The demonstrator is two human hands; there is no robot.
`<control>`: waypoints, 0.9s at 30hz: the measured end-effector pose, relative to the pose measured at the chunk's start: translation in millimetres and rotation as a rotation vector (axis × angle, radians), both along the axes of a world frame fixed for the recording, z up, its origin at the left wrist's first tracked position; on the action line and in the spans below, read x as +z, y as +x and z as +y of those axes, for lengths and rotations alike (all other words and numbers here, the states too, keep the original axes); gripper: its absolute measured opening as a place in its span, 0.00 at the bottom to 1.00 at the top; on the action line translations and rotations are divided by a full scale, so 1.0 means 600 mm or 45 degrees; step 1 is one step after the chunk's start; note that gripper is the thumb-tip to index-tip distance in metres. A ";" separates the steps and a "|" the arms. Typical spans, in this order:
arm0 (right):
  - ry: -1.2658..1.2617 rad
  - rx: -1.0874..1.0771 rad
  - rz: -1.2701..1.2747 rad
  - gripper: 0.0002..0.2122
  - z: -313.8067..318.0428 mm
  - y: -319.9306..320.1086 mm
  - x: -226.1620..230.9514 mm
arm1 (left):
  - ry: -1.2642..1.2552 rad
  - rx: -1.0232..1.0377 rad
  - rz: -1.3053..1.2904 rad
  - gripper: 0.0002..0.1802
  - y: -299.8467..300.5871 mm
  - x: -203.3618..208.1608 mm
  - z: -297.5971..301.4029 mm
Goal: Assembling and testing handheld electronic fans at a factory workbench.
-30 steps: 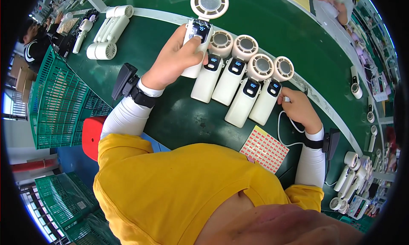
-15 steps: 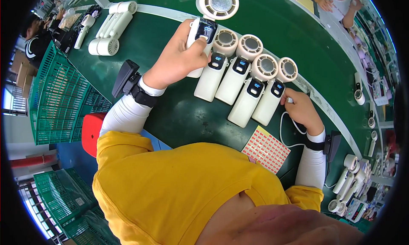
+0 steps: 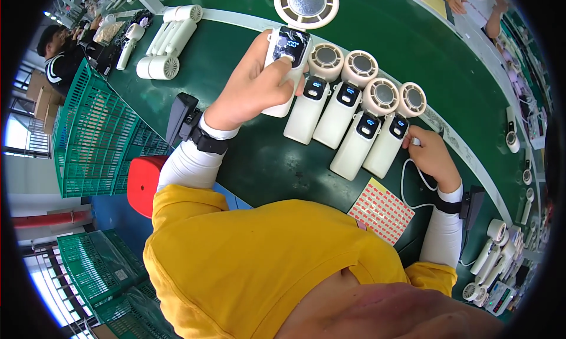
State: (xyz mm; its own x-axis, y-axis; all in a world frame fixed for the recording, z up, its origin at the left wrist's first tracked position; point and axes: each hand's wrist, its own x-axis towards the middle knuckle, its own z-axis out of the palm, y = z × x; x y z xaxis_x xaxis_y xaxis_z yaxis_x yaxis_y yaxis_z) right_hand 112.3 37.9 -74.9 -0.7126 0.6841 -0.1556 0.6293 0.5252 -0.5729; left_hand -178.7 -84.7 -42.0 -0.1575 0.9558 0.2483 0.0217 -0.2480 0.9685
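Note:
My left hand [image 3: 252, 94] is wrapped round a white handheld fan [image 3: 306, 1] with a round silver disc in its head. The thumb lies on the button just under the fan's lit display. Beside it, several matching fans [image 3: 336, 121] lie in a slanting row, heads away from me and displays lit. At the right end of that row, the fingers of my right hand [image 3: 435, 156] are closed on a white cable plug [image 3: 416, 141] beside the last fan. Whether the plug touches that fan is hidden. Its white cable [image 3: 404, 183] loops toward my wrist.
A sheet of small red stickers [image 3: 382, 212] lies on the green table [image 3: 259, 168] near my body. More white fans sit at the far left [image 3: 158, 66] and right [image 3: 489, 259]. Green crates [image 3: 97, 138] and a red stool [image 3: 144, 186] stand left. Other people work beyond.
The whole view has shifted slightly, so everything appears a little further right. The held fan has come slightly closer to the camera. Both hands keep their grips.

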 end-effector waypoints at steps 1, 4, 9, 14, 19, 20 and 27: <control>-0.002 -0.007 -0.006 0.05 0.000 0.000 0.000 | -0.039 0.013 -0.010 0.22 0.002 0.001 0.001; -0.007 -0.023 -0.020 0.05 0.000 0.000 0.001 | -0.118 0.037 -0.031 0.22 0.003 0.001 0.003; -0.013 -0.016 -0.032 0.05 0.000 -0.002 0.002 | -0.046 0.026 0.033 0.22 0.004 -0.005 0.001; -0.027 -0.037 -0.047 0.05 -0.001 -0.003 0.004 | -0.056 0.022 -0.038 0.22 0.004 -0.003 0.003; -0.025 -0.030 -0.021 0.05 -0.002 -0.004 0.004 | -0.022 0.054 0.002 0.22 0.005 -0.006 0.001; -0.025 -0.031 -0.020 0.05 -0.002 -0.004 0.005 | -0.022 0.052 0.002 0.22 0.006 -0.006 0.001; -0.039 -0.040 -0.076 0.05 -0.002 -0.004 0.008 | 0.006 0.068 0.057 0.22 0.010 -0.009 0.003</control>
State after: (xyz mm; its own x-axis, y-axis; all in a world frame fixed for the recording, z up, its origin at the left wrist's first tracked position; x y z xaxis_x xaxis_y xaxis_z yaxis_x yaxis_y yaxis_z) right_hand 109.6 36.7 -69.9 -0.6798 0.7000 -0.2188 0.6787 0.4874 -0.5494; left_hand -173.0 -83.2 -47.5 -0.1967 0.9452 0.2607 0.0786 -0.2498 0.9651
